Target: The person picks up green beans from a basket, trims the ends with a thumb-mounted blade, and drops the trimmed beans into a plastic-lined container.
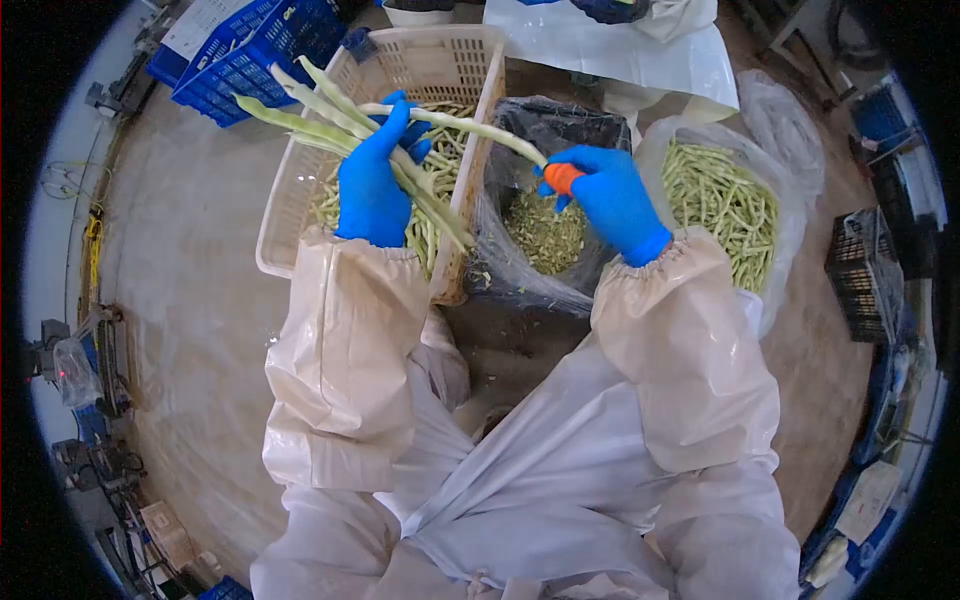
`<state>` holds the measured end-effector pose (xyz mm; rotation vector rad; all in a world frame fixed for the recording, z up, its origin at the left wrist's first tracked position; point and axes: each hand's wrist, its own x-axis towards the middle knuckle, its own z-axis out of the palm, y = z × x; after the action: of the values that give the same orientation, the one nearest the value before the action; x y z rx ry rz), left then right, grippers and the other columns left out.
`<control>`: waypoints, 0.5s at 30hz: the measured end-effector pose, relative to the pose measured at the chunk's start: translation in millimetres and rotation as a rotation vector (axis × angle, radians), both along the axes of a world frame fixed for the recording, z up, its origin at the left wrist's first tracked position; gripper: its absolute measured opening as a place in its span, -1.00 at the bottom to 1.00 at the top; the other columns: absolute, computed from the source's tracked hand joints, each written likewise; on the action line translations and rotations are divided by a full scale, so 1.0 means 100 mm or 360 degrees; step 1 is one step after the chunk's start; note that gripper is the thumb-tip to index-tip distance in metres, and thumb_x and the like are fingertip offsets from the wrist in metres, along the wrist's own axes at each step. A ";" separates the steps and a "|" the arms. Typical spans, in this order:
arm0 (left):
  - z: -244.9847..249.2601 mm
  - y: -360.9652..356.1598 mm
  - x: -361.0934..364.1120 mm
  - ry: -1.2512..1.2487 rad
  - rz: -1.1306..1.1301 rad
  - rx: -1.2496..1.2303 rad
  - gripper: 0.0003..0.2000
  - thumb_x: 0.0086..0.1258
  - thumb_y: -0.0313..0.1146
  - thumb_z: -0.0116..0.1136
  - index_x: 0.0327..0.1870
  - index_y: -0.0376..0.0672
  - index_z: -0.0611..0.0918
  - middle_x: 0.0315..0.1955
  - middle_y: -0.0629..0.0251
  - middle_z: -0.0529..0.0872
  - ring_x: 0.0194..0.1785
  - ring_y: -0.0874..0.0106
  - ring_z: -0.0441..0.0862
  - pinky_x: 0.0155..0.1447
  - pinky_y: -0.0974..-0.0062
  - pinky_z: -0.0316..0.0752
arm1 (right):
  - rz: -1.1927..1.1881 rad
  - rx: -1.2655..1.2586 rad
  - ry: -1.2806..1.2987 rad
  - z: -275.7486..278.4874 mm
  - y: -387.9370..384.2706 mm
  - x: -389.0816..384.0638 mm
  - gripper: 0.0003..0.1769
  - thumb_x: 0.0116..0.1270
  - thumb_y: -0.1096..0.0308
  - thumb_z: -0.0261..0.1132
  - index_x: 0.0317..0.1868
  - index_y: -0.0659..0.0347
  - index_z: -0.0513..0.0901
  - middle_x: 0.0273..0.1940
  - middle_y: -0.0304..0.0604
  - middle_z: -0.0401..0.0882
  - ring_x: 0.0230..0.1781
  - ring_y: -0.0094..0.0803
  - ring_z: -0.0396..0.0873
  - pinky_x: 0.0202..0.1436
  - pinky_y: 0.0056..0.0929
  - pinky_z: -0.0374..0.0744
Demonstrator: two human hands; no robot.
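My left hand (378, 190), in a blue glove, is closed around a bunch of long flat green beans (335, 118) that fan out to the upper left, their other ends pointing down to the right. One long pale bean (470, 125) stretches from this hand across to my right hand (610, 195), also blue-gloved. The right fingers are closed at that bean's tip, with an orange piece (562, 178) among them; I cannot tell whether it is a finger wrap or a tool. Below the right fingers sits a plastic-lined black bin (610, 130) with chopped green bits (545, 235).
A cream crate (400, 50) of beans stands under my left hand. To the right is a clear bag (660, 140) full of green beans (715, 200). Blue crates (265, 60) stand at the upper left, a black crate (865, 280) at the far right. White sheeting (620, 50) lies ahead.
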<state>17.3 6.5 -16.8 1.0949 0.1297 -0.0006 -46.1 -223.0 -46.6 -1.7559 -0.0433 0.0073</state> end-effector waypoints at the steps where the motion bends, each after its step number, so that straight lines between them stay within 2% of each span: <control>1: -0.03 0.02 0.02 -0.0023 0.0055 0.0080 -0.72 0.23 -0.35 0.28 -0.05 -0.18 0.59 -0.21 0.34 0.64 -0.21 0.49 0.59 -0.18 0.57 0.48 | -0.0113 -0.0186 -0.0078 -0.01 -0.03 0.03 -0.83 0.17 0.38 0.24 -0.29 0.27 0.69 -0.42 -0.06 0.65 -0.52 -0.36 0.58 -0.37 -0.35 0.53; 4: -0.02 0.01 0.02 -0.0304 0.0399 0.0572 -0.66 0.17 -0.35 0.33 -0.03 -0.23 0.59 -0.19 0.29 0.66 -0.22 0.44 0.61 -0.18 0.51 0.49 | -0.0310 -0.0783 -0.0519 0.07 -0.05 -0.01 -0.87 0.08 0.40 0.24 -0.36 0.17 0.69 -0.46 -0.03 0.60 -0.51 -0.20 0.56 -0.38 -0.27 0.50; 7: -0.04 -0.02 -0.03 -0.0528 0.0148 0.1333 -0.62 0.12 -0.35 0.36 -0.04 -0.27 0.59 -0.22 0.24 0.69 -0.23 0.42 0.62 -0.19 0.43 0.49 | -0.0217 -0.1232 -0.0871 0.12 -0.01 -0.05 -0.90 0.02 0.42 0.25 -0.42 0.14 0.68 -0.48 -0.02 0.58 -0.45 -0.07 0.54 -0.33 -0.21 0.49; 8: -0.07 -0.08 -0.05 -0.0732 -0.0104 0.1452 -0.65 0.10 -0.35 0.38 -0.10 -0.26 0.61 -0.28 0.22 0.70 -0.25 0.42 0.62 -0.16 0.41 0.48 | -0.0143 -0.1353 -0.0956 0.12 0.01 -0.05 -0.91 0.01 0.43 0.25 -0.44 0.15 0.67 -0.48 -0.03 0.58 -0.42 -0.03 0.53 -0.31 -0.19 0.48; 9: -0.15 -0.17 -0.13 -0.0602 -0.0290 0.1374 -0.67 0.08 -0.31 0.38 -0.14 -0.21 0.63 -0.26 0.18 0.70 -0.25 0.34 0.63 -0.13 0.39 0.48 | -0.0158 -0.1287 -0.1083 0.10 0.05 -0.05 -0.91 0.01 0.43 0.26 -0.44 0.14 0.67 -0.46 -0.02 0.59 -0.40 -0.04 0.53 -0.29 -0.20 0.48; 10: -0.16 -0.29 -0.26 -0.0706 -0.0398 0.1304 -0.69 0.09 -0.29 0.37 -0.16 -0.19 0.63 -0.26 0.17 0.69 -0.25 0.30 0.63 -0.13 0.40 0.49 | -0.0169 -0.1218 -0.1211 0.06 0.10 -0.04 -0.92 0.01 0.43 0.26 -0.43 0.13 0.67 -0.44 -0.02 0.60 -0.39 -0.04 0.53 -0.26 -0.20 0.48; 11: -0.14 -0.33 -0.34 -0.0892 -0.0566 0.1568 -0.72 0.10 -0.34 0.35 -0.18 -0.22 0.63 -0.30 0.17 0.70 -0.26 0.35 0.64 -0.13 0.40 0.49 | -0.0181 -0.1146 -0.1334 0.03 0.13 -0.05 -0.92 0.01 0.43 0.26 -0.43 0.13 0.67 -0.42 -0.02 0.60 -0.38 -0.04 0.53 -0.24 -0.21 0.48; 12: -0.19 -0.38 -0.36 -0.0861 -0.0587 0.1657 -0.70 0.10 -0.34 0.36 -0.14 -0.21 0.63 -0.33 0.20 0.71 -0.27 0.39 0.64 -0.15 0.41 0.50 | 0.0151 -0.0904 -0.0943 0.12 0.08 -0.14 -0.84 0.11 0.51 0.24 -0.27 0.16 0.68 -0.29 -0.11 0.64 -0.20 -0.18 0.57 -0.07 -0.29 0.49; 13: -0.24 -0.40 -0.37 -0.0833 -0.0609 0.1746 -0.68 0.10 -0.35 0.38 -0.11 -0.20 0.63 -0.35 0.23 0.71 -0.28 0.43 0.64 -0.16 0.43 0.51 | 0.0082 -0.0788 -0.0967 0.05 0.08 -0.13 -0.86 0.10 0.48 0.25 -0.30 0.16 0.68 -0.31 -0.09 0.64 -0.26 -0.16 0.57 -0.13 -0.28 0.50; 15: -0.23 -0.39 -0.37 -0.0744 -0.0587 0.1397 -0.70 0.11 -0.36 0.37 -0.14 -0.23 0.63 -0.37 0.25 0.70 -0.33 0.45 0.63 -0.22 0.46 0.51 | -0.0063 -0.0554 -0.1003 -0.02 0.15 -0.10 -0.89 0.08 0.44 0.26 -0.35 0.15 0.67 -0.35 -0.05 0.63 -0.36 -0.11 0.58 -0.25 -0.28 0.51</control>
<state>-19.2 -32.8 -40.2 1.9480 -0.5441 -0.0199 -55.9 -208.2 -48.2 -2.0425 -0.4902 -0.5987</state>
